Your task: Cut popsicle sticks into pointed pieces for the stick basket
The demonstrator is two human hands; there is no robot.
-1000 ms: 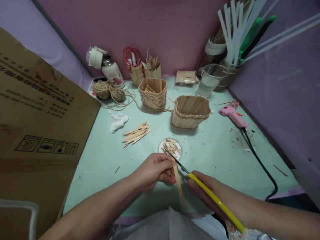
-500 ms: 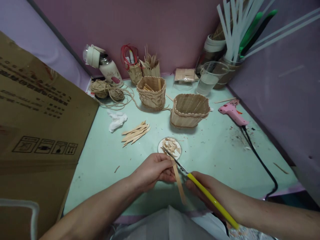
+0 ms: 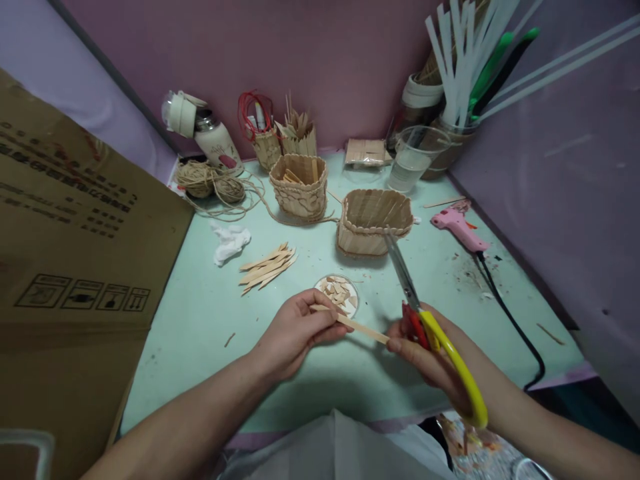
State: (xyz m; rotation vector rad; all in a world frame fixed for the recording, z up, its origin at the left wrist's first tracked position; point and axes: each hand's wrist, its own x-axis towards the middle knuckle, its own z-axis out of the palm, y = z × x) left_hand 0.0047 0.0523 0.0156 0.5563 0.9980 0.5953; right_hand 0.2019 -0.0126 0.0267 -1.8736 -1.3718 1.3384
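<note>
A flat wooden craft stick [image 3: 364, 329] stretches between my two hands above the table's near part. My left hand [image 3: 305, 327] pinches its left portion. At its right end, the fingertips of my right hand [image 3: 425, 353] touch or grip the stick. Scissors [image 3: 415, 300] with yellow and red handles hang on my right hand, blades pointing up and away. Just beyond my left hand is a small round dish [image 3: 353, 293] with cut wood chips [image 3: 336, 291] in it. A pile of pointed wooden sticks [image 3: 267, 268] lies to the left of the dish.
Two wooden-stick baskets [image 3: 373, 240] [image 3: 300, 193] stand farther back. A pink glue gun [image 3: 460, 228] with a black cord lies at right. Twine balls [image 3: 197, 179], a bottle [image 3: 219, 143] and crumpled tissue [image 3: 231, 241] are at left. A clear cup [image 3: 413, 167] stands behind; a cardboard box [image 3: 85, 253] borders the left.
The scissors have moved off the stick and swung upright to the right. The stick has turned from steep to nearly level, and my right fingers have come to its right end.
</note>
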